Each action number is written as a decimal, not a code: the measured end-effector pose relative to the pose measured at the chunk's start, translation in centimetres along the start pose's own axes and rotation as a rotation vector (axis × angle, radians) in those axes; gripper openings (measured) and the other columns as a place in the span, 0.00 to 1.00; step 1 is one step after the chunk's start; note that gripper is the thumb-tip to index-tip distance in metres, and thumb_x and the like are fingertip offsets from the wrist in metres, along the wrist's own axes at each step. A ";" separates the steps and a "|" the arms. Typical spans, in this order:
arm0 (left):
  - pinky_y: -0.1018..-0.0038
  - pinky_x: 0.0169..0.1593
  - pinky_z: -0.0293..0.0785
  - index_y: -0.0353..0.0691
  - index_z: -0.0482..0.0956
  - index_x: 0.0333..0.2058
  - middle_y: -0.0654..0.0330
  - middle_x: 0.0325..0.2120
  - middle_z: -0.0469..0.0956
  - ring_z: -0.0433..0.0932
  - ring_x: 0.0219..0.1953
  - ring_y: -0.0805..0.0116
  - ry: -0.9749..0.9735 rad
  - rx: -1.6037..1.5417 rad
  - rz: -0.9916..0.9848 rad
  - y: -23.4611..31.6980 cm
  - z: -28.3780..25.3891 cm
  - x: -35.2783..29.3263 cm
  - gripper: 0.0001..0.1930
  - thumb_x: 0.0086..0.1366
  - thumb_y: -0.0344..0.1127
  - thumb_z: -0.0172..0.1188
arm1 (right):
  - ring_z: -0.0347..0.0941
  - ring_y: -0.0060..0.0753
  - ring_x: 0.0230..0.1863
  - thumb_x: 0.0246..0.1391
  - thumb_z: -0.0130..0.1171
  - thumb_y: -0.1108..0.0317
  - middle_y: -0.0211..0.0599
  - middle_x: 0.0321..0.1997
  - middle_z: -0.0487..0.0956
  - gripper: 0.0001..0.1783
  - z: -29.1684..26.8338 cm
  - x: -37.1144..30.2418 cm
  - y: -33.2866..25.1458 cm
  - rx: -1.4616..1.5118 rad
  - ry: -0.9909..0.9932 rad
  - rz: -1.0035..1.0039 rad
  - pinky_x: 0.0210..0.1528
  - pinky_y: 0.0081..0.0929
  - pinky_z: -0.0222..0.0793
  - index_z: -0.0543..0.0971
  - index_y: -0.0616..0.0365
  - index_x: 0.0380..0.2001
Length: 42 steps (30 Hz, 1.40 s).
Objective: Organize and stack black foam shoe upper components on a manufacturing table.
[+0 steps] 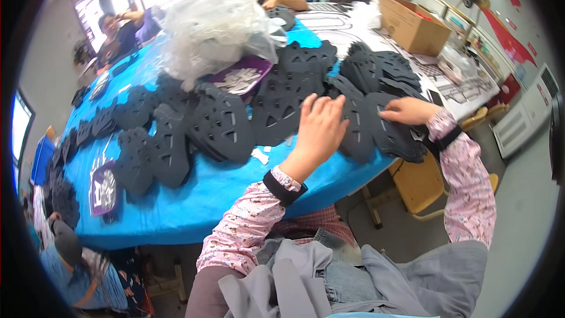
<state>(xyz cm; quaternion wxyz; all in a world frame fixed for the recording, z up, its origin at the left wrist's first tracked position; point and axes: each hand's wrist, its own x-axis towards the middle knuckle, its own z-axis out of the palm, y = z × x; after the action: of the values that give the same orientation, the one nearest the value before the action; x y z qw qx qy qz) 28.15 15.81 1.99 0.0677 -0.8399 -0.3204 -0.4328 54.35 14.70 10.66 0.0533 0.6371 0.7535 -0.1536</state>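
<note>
Black flat sheets with slots and triangular cut-outs, rounded like shoe parts, lie in overlapping stacks across the table. My left hand (321, 129) hovers over or rests lightly against them, fingers apart and slightly bent, holding nothing I can see. Beneath and beside it is a long black cut-out piece (356, 132). On the right, my right hand (412, 111) has its fingers and thumb drawn together at the surface of another black cut-out piece (391, 132) near the table edge. Whatever is between those fingertips is hidden. A small white piece (260, 155) lies left of my left wrist.
Blue sheeting (218, 191) covers the table. A purple basket (259, 66) and a purple tray (94, 191) hold white pieces. Behind stands a large clear plastic bag (206, 29). A cardboard box (412, 23) sits back right; a wooden chair (416, 185) is below. Other people sit around.
</note>
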 end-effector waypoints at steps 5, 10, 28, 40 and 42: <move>0.62 0.57 0.56 0.33 0.67 0.52 0.53 0.40 0.74 0.70 0.49 0.62 -0.061 0.302 -0.255 -7.0 -0.7 -3.5 0.26 0.57 0.37 0.59 | 0.76 0.46 0.44 0.54 0.55 0.45 0.52 0.41 0.79 0.32 -0.1 -1.9 -2.1 0.083 -0.021 0.019 0.46 0.32 0.70 0.74 0.67 0.46; 0.64 0.59 0.57 0.30 0.65 0.53 0.51 0.43 0.74 0.69 0.51 0.60 -0.051 0.251 -0.227 -6.8 -4.8 -4.5 0.25 0.59 0.37 0.57 | 0.78 0.43 0.41 0.52 0.60 0.51 0.51 0.39 0.80 0.30 0.7 -1.1 -1.2 0.121 -0.006 0.032 0.43 0.31 0.72 0.73 0.68 0.47; 0.64 0.63 0.56 0.33 0.64 0.57 0.48 0.47 0.74 0.69 0.54 0.55 0.062 0.587 -0.531 -10.8 -20.1 -17.6 0.27 0.60 0.35 0.56 | 0.78 0.37 0.38 0.49 0.64 0.58 0.48 0.36 0.81 0.27 1.2 -0.7 1.0 0.217 0.074 0.040 0.42 0.27 0.72 0.73 0.69 0.47; 0.63 0.62 0.56 0.32 0.64 0.56 0.55 0.35 0.80 0.74 0.44 0.59 -0.103 0.904 -0.725 -16.6 -29.5 -22.3 0.23 0.64 0.35 0.51 | 0.75 0.26 0.32 0.48 0.64 0.60 0.40 0.29 0.79 0.25 1.2 0.9 1.9 0.198 0.120 0.112 0.36 0.22 0.70 0.74 0.68 0.44; 0.63 0.61 0.56 0.31 0.64 0.56 0.54 0.33 0.79 0.75 0.42 0.60 -0.241 0.913 -0.771 -17.2 -30.4 -21.0 0.24 0.63 0.36 0.52 | 0.75 0.25 0.30 0.48 0.64 0.62 0.39 0.27 0.78 0.25 1.7 0.8 2.7 0.268 0.146 0.098 0.35 0.23 0.70 0.73 0.68 0.46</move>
<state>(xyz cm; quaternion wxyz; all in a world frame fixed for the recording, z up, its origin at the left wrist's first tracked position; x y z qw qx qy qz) -11.75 7.38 1.76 0.2224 -0.5927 -0.7601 -0.1468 56.63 15.29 8.37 -0.0797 0.6840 0.6961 -0.2031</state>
